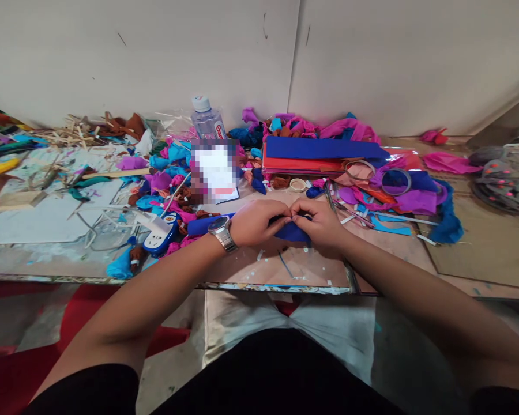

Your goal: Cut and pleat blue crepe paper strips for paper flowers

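Note:
My left hand (255, 222), with a metal watch (222, 231) on its wrist, is closed in a pinch over the table. Its fingertips meet those of my right hand (318, 223), which is pinched as well. Between them they grip a piece of dark blue crepe paper (293, 231); its lower part hangs below my thumbs and the rest is hidden by the fingers. Left of my left hand lies a rolled blue strip (205, 225), partly behind the wrist. Past my hands sits a stack of folded blue and red sheets (324, 148).
A clear bottle (208, 122) stands behind a blurred bright phone-like screen (218, 170). A power strip (160, 235) with white cables lies at left, among several crumpled paper bundles (177, 153). Tape rolls (397, 181) and purple scraps (419, 202) lie right. The table's front edge (277, 287) is near my lap.

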`<state>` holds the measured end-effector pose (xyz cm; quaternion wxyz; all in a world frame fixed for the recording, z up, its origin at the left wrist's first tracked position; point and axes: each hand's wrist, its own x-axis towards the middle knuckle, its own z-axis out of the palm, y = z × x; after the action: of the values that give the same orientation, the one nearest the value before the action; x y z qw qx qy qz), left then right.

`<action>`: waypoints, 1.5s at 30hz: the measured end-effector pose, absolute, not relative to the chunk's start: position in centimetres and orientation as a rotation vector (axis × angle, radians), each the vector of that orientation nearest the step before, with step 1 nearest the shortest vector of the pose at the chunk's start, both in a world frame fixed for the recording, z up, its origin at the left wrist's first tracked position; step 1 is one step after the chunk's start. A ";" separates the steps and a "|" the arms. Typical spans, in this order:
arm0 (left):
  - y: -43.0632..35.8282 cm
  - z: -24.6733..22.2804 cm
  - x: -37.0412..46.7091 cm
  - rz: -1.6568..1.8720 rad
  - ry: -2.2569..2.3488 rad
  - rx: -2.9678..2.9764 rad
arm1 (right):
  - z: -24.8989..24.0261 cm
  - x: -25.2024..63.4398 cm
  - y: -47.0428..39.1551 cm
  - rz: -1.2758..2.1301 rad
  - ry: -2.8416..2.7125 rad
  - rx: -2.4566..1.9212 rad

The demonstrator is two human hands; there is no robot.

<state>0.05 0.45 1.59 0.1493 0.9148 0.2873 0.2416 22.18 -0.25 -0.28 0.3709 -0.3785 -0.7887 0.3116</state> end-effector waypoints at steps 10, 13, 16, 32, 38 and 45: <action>0.3 1.8 0.0 0.672 0.870 2.614 | -0.2 22.1 -0.5 0.889 -1.949 -1.002; 0.4 2.0 0.0 0.670 0.877 2.602 | -0.2 22.3 -0.5 0.806 -1.987 -0.988; 0.4 2.2 -0.1 0.671 0.855 2.573 | -0.1 22.3 -0.4 0.749 -1.999 -1.000; 0.7 3.0 -0.8 0.590 0.915 2.448 | 0.3 22.9 -0.3 0.647 -2.093 -0.972; 0.7 3.2 -0.8 0.490 0.929 2.407 | 0.3 22.7 -0.5 0.620 -2.077 -1.039; 0.9 3.0 -0.8 0.547 0.961 2.396 | 0.5 22.6 -0.6 0.631 -2.052 -1.046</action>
<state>-0.82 0.86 3.04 0.2490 0.8794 0.3527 0.2007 22.60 -0.64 0.52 0.3677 -0.4074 -0.7990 0.2457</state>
